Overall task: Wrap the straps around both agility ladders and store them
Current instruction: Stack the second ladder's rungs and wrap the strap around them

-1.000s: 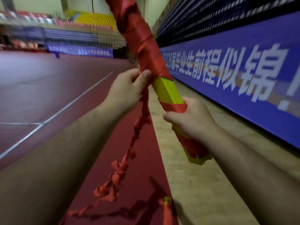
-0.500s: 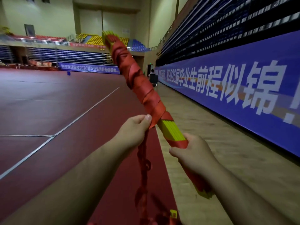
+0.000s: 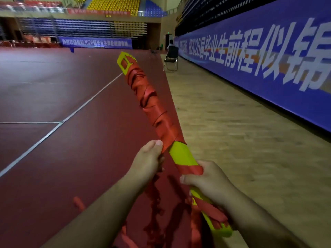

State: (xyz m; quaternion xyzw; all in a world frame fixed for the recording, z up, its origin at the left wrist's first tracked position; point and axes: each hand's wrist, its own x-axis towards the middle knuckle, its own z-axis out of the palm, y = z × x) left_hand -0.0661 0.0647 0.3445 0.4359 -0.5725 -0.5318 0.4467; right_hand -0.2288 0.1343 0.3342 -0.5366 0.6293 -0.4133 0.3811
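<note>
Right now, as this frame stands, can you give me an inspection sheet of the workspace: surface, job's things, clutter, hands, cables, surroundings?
Surface: dark red sports floor with white lines; light wooden strip on its right.
Job's things: bundle of yellow plastic agility-ladder rungs, tilted upward; red fabric strap wound along most of it, loose tail hanging down.
Clutter: nothing seen.
Grippers: left hand pinches the strap beside the bundle; right hand grips the bundle lower down.
Cables: nothing seen.
Surroundings: long blue banner with white characters, black folding chair, tiered seats.
</note>
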